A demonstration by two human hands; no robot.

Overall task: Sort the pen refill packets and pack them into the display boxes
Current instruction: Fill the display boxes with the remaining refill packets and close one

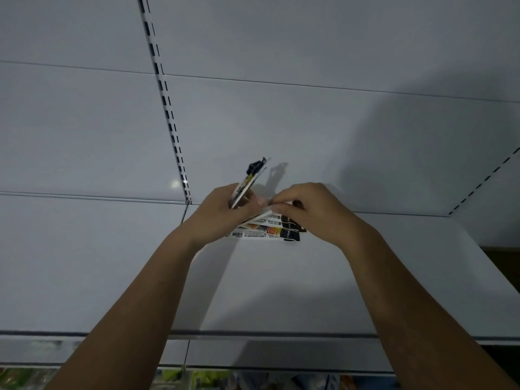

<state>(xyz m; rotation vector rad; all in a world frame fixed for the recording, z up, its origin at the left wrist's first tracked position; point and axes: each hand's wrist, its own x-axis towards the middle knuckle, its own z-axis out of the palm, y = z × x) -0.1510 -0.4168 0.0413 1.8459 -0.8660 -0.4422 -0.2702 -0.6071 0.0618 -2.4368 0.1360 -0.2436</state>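
Both hands are raised over a white shelf (281, 291). My left hand (216, 215) grips a fan of several slim pen refill packets (267, 230), white with yellow, red and black ends. One packet (250, 178) sticks up and away from the fan. My right hand (312, 206) pinches the top edge of a packet in the fan with curled fingers. No display box is in view.
A white back wall with a slotted upright (168, 108) rises behind the shelf. A second slotted rail (484, 178) runs at the right. The shelf's front edge (253, 333) is near me, with coloured goods (197, 380) on a lower level.
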